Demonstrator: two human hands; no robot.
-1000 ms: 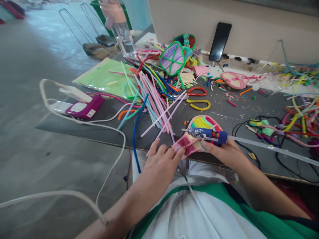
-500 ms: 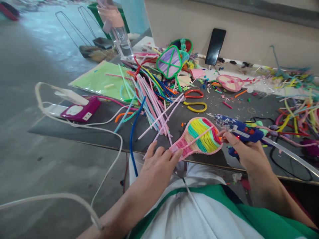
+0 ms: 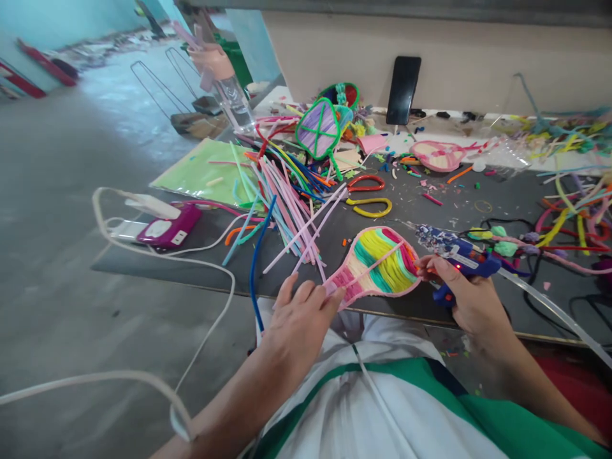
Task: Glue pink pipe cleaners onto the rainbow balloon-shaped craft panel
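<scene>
A racket-shaped craft piece (image 3: 389,264) lies at the table's front edge, filled with yellow, teal and pink strands and rimmed in pink pipe cleaner. Over its narrow end, my left hand (image 3: 303,309) presses with bent fingers, the thumb resting on the piece. My right hand (image 3: 471,293) is closed around a blue hot glue gun (image 3: 471,255); its fingertips reach the wide end's rim. The gun's nozzle points left, above the piece, and a clear glue stick (image 3: 554,309) sticks out of its back. Part of the gun's handle is hidden by the hand.
Pink pipe cleaners (image 3: 291,210), scissors (image 3: 368,204) and a green sheet pack (image 3: 205,172) lie beyond. A purple power adapter (image 3: 174,226) with a white cable (image 3: 234,274) sits left. A bottle (image 3: 229,89) and a phone (image 3: 404,89) stand behind; tangled pipe cleaners (image 3: 568,223) lie right.
The view has tilted up and shifted slightly, showing more floor and wall at the upper left. Both hands, the craft piece and the glue gun keep nearly the same places relative to each other.
</scene>
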